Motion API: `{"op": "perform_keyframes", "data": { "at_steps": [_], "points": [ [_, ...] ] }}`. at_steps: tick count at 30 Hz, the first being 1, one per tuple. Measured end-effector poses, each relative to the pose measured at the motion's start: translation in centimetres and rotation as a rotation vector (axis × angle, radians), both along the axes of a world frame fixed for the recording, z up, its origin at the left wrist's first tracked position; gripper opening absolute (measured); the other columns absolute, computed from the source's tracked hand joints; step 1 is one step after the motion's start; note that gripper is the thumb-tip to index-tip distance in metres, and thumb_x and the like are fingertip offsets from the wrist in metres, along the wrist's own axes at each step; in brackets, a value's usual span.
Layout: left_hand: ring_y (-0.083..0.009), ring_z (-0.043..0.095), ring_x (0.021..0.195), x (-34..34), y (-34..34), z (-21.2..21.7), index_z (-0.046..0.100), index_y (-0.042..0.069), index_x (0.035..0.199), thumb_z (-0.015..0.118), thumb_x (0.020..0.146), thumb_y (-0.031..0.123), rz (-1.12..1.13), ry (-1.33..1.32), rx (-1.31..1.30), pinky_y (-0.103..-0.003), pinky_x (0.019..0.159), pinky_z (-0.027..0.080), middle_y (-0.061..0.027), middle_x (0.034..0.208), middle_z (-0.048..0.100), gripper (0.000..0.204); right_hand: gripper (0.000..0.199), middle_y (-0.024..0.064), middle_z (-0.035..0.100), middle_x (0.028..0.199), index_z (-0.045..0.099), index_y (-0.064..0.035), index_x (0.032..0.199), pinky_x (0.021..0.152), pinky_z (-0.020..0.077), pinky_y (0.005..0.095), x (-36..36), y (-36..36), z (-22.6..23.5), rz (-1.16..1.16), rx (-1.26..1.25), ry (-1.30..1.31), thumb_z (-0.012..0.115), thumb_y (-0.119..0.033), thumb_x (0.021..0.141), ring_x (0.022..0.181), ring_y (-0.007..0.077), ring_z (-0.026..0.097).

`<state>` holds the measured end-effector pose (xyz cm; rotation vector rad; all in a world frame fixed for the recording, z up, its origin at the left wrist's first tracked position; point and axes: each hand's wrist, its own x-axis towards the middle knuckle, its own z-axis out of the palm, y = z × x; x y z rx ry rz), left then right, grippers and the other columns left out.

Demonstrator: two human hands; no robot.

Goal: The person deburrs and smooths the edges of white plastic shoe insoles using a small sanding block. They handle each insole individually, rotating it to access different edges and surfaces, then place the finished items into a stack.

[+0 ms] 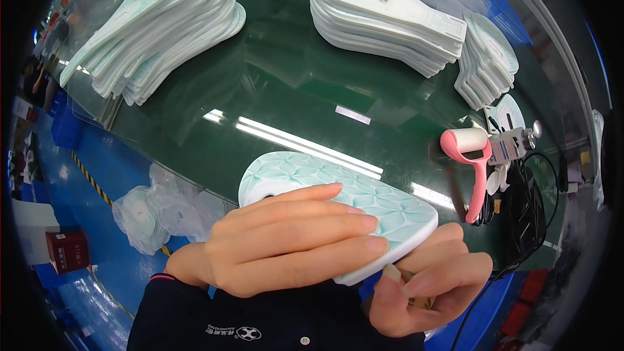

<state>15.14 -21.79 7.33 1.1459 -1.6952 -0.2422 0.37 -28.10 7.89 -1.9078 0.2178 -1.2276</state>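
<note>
The green worktop is mostly bare in its middle, and that open stretch looks like the best place to steady the piece if it needs firmer backing. The tall stack of mint and white shells at the far left, the stack of white shells at the far right and the shorter stack just beside it all lie beyond the hands, so none seems to hinder the work. Clear plastic bags lie past the worktop's left edge, best kept off the sleeve. The mint patterned panel is at the worktop's near side, tilted, close in front of the person's body. Both hands are at it: the left hand lies across its face with straight fingers, its thumb hidden, so I cannot tell whether it clamps; the right hand curls at the near right edge, thumb close to the fingertips. Light, even pressure from the left fingers would probably suit the raised pattern, with the right fingertips working along the rim. The black bundle and its cable could catch the right elbow. The pink-handled roller and the clear bottle stand apart from the panel. A small brownish scrap shows among the right fingers; what it is, I cannot tell.
</note>
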Motion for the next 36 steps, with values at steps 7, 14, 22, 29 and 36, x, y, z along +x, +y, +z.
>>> {"op": "perform_keyframes", "data": {
  "at_steps": [7, 14, 22, 29, 36],
  "points": [
    [-0.0254, 0.06, 0.079, 0.0, -0.1, -0.2, 0.059, 0.001, 0.083, 0.056, 0.074, 0.009, -0.026, 0.034, -0.018, -0.041, 0.077, 0.047, -0.0144, 0.085, 0.06, 0.012, 0.028, 0.0027, 0.048, 0.057, 0.04, -0.0077, 0.078, 0.059, 0.0353, 0.0233, 0.3, 0.2, -0.5, -0.089, -0.027, -0.046, 0.058, 0.004, 0.061, 0.058, 0.0124, 0.041],
    [-0.0258, 0.06, 0.079, -0.2, 0.0, -0.2, 0.06, 0.001, 0.082, 0.055, 0.074, 0.008, -0.043, 0.086, 0.012, -0.041, 0.077, 0.048, -0.0149, 0.085, 0.06, 0.012, 0.027, 0.0025, 0.048, 0.057, 0.04, -0.0083, 0.077, 0.061, 0.0351, 0.0245, 0.2, 0.3, 0.1, -0.055, -0.053, 0.025, 0.06, 0.003, 0.061, 0.058, 0.0128, 0.04],
    [-0.0253, 0.06, 0.08, -0.3, -0.2, -0.3, 0.06, 0.002, 0.083, 0.057, 0.072, 0.007, -0.036, 0.086, 0.014, -0.04, 0.077, 0.048, -0.0136, 0.085, 0.06, 0.012, 0.026, 0.0018, 0.049, 0.058, 0.045, -0.0077, 0.073, 0.06, 0.0366, 0.0243, 0.6, 0.6, -0.4, -0.156, 0.032, -0.098, 0.062, 0.004, 0.056, 0.06, 0.013, 0.043],
    [-0.0242, 0.06, 0.08, -0.2, -0.3, -0.7, 0.06, 0.003, 0.084, 0.057, 0.073, 0.006, -0.028, 0.029, 0.007, -0.04, 0.077, 0.048, -0.0124, 0.085, 0.06, 0.012, 0.03, 0.001, 0.051, 0.059, 0.055, -0.0048, 0.069, 0.057, 0.0372, 0.0228, 1.1, 0.8, -0.6, -0.175, 0.146, -0.212, 0.061, 0.013, 0.045, 0.058, 0.0142, 0.046],
    [-0.0232, 0.06, 0.08, -0.4, -0.6, -0.8, 0.061, 0.004, 0.084, 0.057, 0.072, 0.005, -0.037, 0.034, -0.001, -0.039, 0.077, 0.048, -0.0117, 0.085, 0.06, 0.012, 0.03, 0.0016, 0.051, 0.059, 0.054, -0.005, 0.068, 0.056, 0.0365, 0.0226, 0.5, 0.7, -0.6, -0.147, 0.141, -0.209, 0.06, 0.014, 0.045, 0.057, 0.0138, 0.045]
  ]
}}
